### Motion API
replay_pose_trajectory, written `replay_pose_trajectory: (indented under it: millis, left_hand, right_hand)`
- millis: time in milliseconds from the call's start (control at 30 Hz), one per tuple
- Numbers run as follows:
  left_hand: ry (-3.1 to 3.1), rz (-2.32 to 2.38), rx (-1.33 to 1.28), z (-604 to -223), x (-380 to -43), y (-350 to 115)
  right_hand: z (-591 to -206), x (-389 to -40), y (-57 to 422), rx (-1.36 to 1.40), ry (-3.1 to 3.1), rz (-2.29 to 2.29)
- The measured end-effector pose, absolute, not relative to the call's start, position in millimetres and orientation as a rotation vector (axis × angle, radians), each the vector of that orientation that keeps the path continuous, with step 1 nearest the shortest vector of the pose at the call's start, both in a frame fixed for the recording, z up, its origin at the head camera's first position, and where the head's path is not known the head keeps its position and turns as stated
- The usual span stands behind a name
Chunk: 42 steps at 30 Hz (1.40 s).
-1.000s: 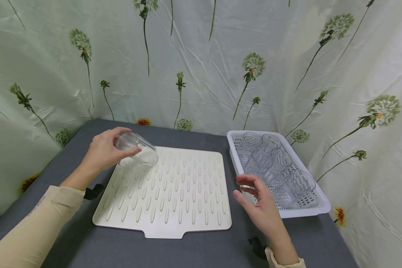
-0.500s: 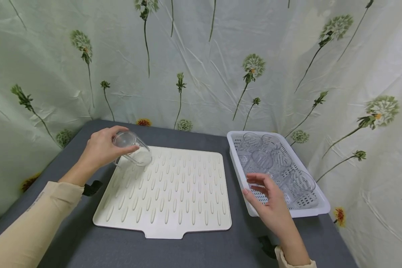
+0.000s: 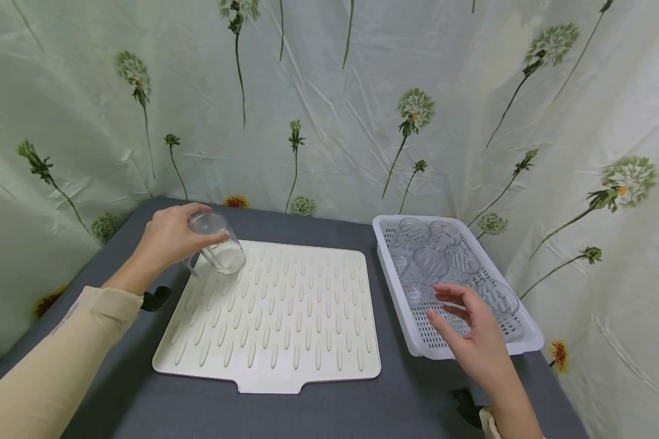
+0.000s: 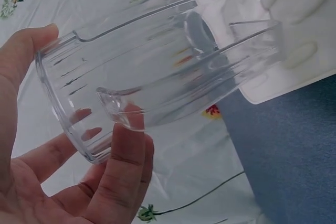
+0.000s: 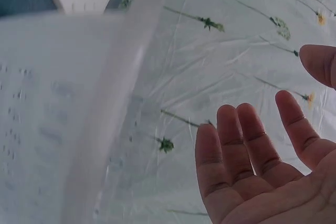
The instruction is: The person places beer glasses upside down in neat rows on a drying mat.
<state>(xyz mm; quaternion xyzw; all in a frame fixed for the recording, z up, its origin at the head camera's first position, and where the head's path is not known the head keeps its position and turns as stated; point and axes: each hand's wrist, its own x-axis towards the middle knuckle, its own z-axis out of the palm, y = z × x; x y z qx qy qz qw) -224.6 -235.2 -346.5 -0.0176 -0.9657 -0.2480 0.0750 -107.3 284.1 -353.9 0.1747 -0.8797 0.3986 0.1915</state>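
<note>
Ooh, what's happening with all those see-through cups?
A person's left grip is holding one clear cup, tilted, at the far left corner of a white ridged board. The right grip is above the near part of a white basket, fingers apart and holding nothing. More clear cups sit inside that basket.

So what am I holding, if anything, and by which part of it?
Your left hand holds a clear drinking cup by one end of its body, between thumb and fingers. Your right hand holds nothing.

light is soft, basket blurred in right wrist view.
</note>
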Motion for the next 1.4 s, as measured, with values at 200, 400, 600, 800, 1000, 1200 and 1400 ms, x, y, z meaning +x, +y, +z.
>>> replay_pose_trajectory:
  millis: [200, 400, 600, 800, 1000, 1200, 1400]
  left_hand:
    - [-2.958, -0.754, -0.009, -346, -230, -234]
    - [-2.952, -0.738, 0.001, -346, -234, -233]
    - [-2.958, -0.729, -0.005, -345, -236, -232]
    - [-2.977, -0.715, -0.01, -342, -237, -232]
    - [-3.022, -0.761, 0.008, -343, -236, -230]
    - [-3.035, -0.791, 0.002, -347, -235, -226]
    - [-3.033, -0.799, -0.004, -344, -236, -226]
  right_hand:
    - [-347, -104, 303, 0.381, -2.525, 1.033]
    - [-343, -108, 323, 0.308, -2.532, 0.948]
    - [-341, -113, 339, 0.241, -2.548, 0.921]
    - [-340, -115, 351, 0.206, -2.563, 0.914]
    - [-342, -117, 361, 0.176, -2.567, 0.894]
    - [-346, -119, 372, 0.141, -2.561, 0.892]
    - [-350, -123, 382, 0.117, -2.592, 0.866]
